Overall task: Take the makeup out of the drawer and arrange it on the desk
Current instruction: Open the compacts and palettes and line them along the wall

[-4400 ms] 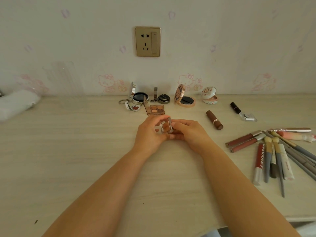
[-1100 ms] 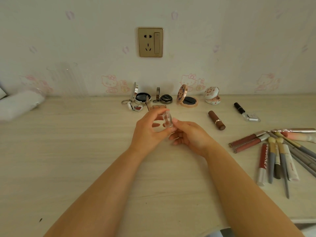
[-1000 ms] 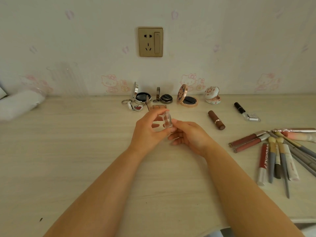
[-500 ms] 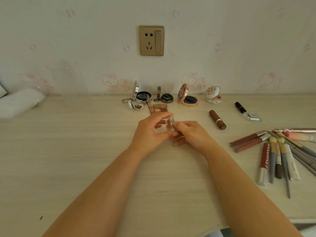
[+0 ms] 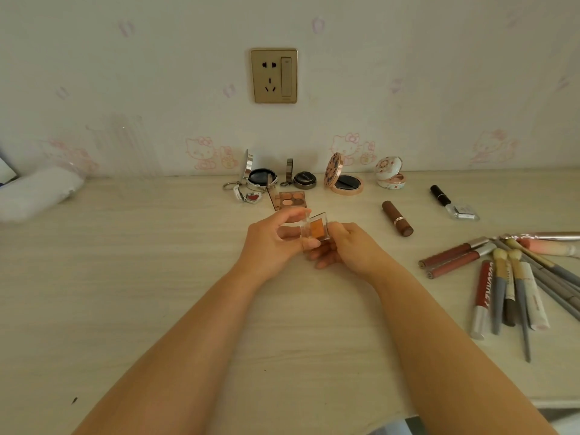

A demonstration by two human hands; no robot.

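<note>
Head view is showing both hands meeting above the middle of the table, sharing a small clear-cased compact. The left hand is pinching the transparent lid side between thumb and curled fingers, while the right hand is cupping the base from the other side, fingers curled beneath it. The case is standing hinged partly open, showing a square orange pan of pressed powder.

It is looking light and rigid, a hard glossy plastic shell, so it is probably slippery and best held by its flat edges and corners, not the faces. The pressed powder is likely brittle; a drop or a tilt face down could crack it. The hinge is looking thin, so forcing the lid back seems unwise.

Behind the hands a flat eyeshadow palette with several matte pans is lying open. Along the wall, round compacts are standing with lids raised: a chrome one, a small dark one, a rose-gold patterned one and a white painted one. A brown cylindrical lipstick is lying to the right, with a fan of slim tubes and soft-tipped brushes beyond it on the pale wood-grain surface.
</note>
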